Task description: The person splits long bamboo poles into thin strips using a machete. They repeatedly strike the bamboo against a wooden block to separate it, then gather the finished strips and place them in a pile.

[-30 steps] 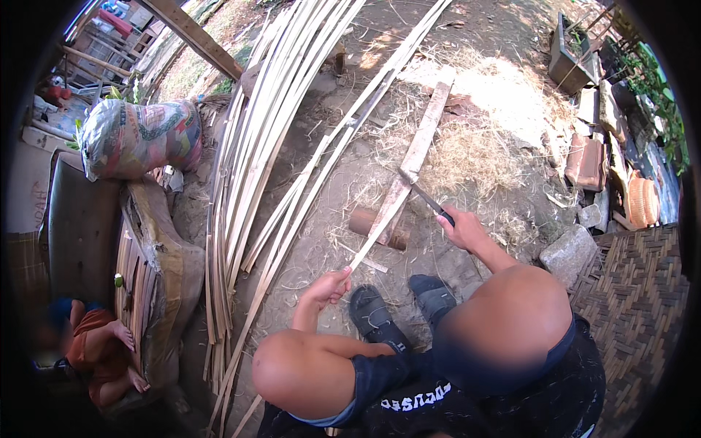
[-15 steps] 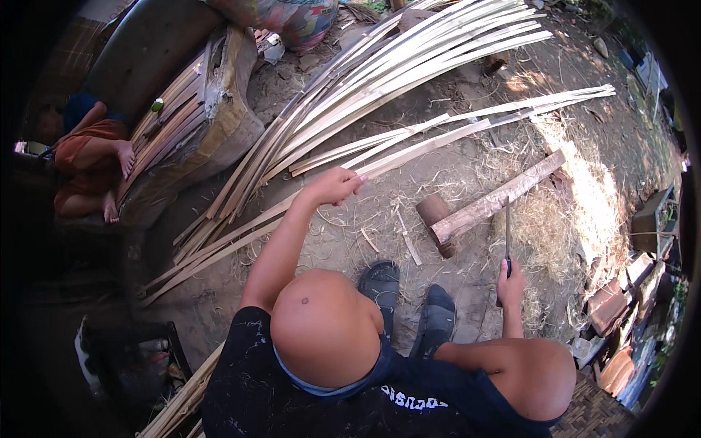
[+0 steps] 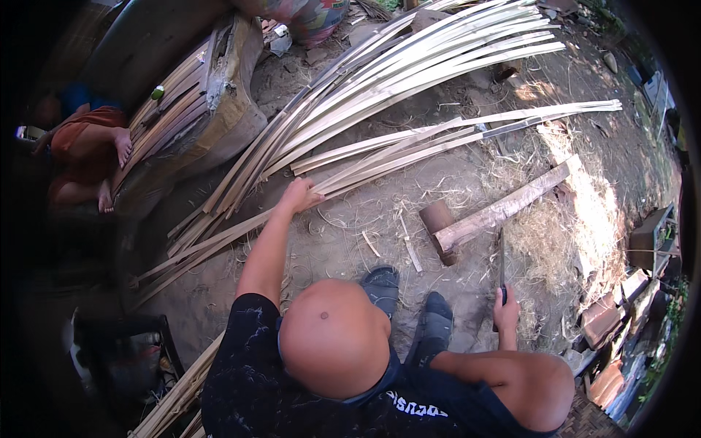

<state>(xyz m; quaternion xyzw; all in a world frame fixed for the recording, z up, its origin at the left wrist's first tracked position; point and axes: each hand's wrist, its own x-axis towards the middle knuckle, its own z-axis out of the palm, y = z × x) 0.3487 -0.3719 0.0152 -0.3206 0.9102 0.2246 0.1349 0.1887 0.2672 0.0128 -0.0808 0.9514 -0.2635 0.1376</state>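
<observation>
My left hand [image 3: 298, 196] is closed around thin, pale bamboo strips [image 3: 394, 162] that run low over the ground, out to the right and back to the lower left. How many strips lie within its fingers is hard to make out. On the right, my right hand [image 3: 505, 310] grips the dark handle of a long knife [image 3: 502, 263], its narrow blade pointing away from me. Just beyond the blade, a rough wooden slat [image 3: 504, 208] rests with its near end on a short round log [image 3: 438, 223].
A large bundle of split strips [image 3: 409, 80] fans out across the far ground. Shavings [image 3: 548, 241] are heaped at the right, near broken tiles [image 3: 602, 321]. Another person's bare legs [image 3: 91, 142] show at the upper left beside a worn bench [image 3: 226, 109]. More strips [image 3: 175, 401] lie lower left.
My left hand has slid left along the strips, and the strips beside it have shifted and spread. My right hand still holds the knife, slightly lower in view.
</observation>
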